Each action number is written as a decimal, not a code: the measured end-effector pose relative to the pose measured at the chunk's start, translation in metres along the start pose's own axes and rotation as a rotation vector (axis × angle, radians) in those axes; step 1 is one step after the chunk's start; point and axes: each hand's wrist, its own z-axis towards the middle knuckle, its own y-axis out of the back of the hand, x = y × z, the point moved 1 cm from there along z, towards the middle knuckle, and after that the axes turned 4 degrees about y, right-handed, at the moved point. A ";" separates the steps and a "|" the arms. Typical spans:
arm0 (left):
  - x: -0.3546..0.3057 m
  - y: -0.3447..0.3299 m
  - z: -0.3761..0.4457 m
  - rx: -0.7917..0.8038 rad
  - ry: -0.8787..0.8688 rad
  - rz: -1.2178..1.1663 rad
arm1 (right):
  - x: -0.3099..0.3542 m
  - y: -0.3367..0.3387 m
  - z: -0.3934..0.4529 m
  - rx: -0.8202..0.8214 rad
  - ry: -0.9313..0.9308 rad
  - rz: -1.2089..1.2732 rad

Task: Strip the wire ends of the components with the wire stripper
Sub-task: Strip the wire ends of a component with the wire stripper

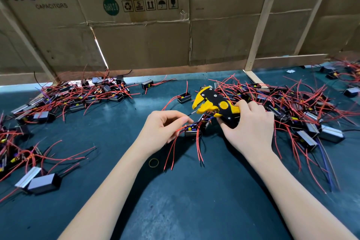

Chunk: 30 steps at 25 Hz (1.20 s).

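Observation:
My right hand grips the handles of a yellow and black wire stripper, whose jaws point left and stand apart. My left hand pinches a thin black wire between thumb and forefinger, its bare tip a short way from the jaws. That wire comes from a small black component with red wires, lying on the mat between my hands. The red wires trail toward me.
Piles of similar black and silver components with red wires lie at the left, far left and right. A rubber band lies on the dark green mat. Cardboard panels wall off the back.

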 end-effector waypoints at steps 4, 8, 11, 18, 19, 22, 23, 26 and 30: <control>0.000 -0.003 0.000 -0.014 0.012 0.003 | 0.007 0.001 -0.002 -0.015 0.055 -0.024; 0.000 -0.005 0.000 -0.003 0.032 0.013 | 0.010 0.002 -0.002 -0.025 0.089 -0.009; 0.000 -0.005 0.000 -0.001 0.033 0.012 | 0.010 0.003 -0.001 -0.006 0.105 0.001; 0.003 -0.003 0.001 0.041 0.039 0.001 | 0.010 0.011 0.000 0.072 0.100 0.016; 0.002 -0.003 0.001 0.053 0.038 -0.009 | 0.010 0.011 0.000 0.069 0.084 0.006; 0.000 -0.001 0.001 0.067 0.027 -0.051 | 0.010 0.008 0.000 0.068 0.084 0.018; 0.000 0.001 0.000 0.051 0.026 -0.049 | 0.008 0.006 0.000 0.089 0.086 0.020; 0.002 0.004 0.002 -0.079 0.042 0.003 | -0.001 0.002 0.001 0.077 0.046 -0.003; 0.004 -0.001 0.004 -0.297 0.040 0.100 | 0.002 0.002 -0.002 -0.013 0.019 0.013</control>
